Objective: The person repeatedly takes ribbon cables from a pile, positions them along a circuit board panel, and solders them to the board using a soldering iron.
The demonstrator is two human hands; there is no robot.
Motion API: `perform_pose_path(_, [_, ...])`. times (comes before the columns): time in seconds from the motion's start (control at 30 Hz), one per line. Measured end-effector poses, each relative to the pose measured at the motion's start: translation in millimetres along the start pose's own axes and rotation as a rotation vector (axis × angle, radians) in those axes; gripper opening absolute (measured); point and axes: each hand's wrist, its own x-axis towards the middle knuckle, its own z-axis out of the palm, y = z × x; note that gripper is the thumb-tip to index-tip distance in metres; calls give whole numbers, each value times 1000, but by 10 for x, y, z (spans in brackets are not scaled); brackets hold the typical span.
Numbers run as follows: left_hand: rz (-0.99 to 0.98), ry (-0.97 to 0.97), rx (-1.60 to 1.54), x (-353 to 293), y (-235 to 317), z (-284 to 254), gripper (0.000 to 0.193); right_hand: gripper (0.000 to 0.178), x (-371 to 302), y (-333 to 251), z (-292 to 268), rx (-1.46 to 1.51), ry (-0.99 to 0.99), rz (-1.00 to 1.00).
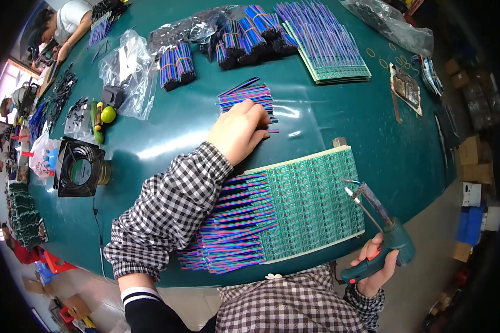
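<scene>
My left hand point(240, 130) reaches over a loose pile of short blue, purple and black wires point(246, 100), its fingers bent down onto them; the fingertips are partly hidden. By the thumb lies a single wire point(273, 131). My right hand point(376, 265) grips a green soldering gun point(397, 244) by its handle, with the tip pointing up and left over the board's right edge. In front of me rests a green circuit board panel point(316, 205) of many small repeated boards. Rows of multicoloured wires point(233, 227) stick out from its left side, partly under my left sleeve.
Banded wire bundles point(176, 65) and a stack of wired panels point(339, 69) stand at the back. A black fan point(79, 168), clear plastic bag point(129, 72) and green fruit point(108, 115) are to the left. At far right lies a dirty pad point(405, 89). Another person point(66, 25) works at far left.
</scene>
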Motion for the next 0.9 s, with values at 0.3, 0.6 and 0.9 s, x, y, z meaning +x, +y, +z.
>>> perform_pose_path(0.3, [-30,-136,-44,9,-14,-63,14,56,-85,9,74,-42,20,-29])
perform_pose_path(0.6, [283,202,156,-437,434,-518,11,59,-149,29,-1,-72,27,-42])
perform_pose_path(0.9, [388,57,260,-1464,1181,-78,37,67,-250,148,-37,-81,-175,30])
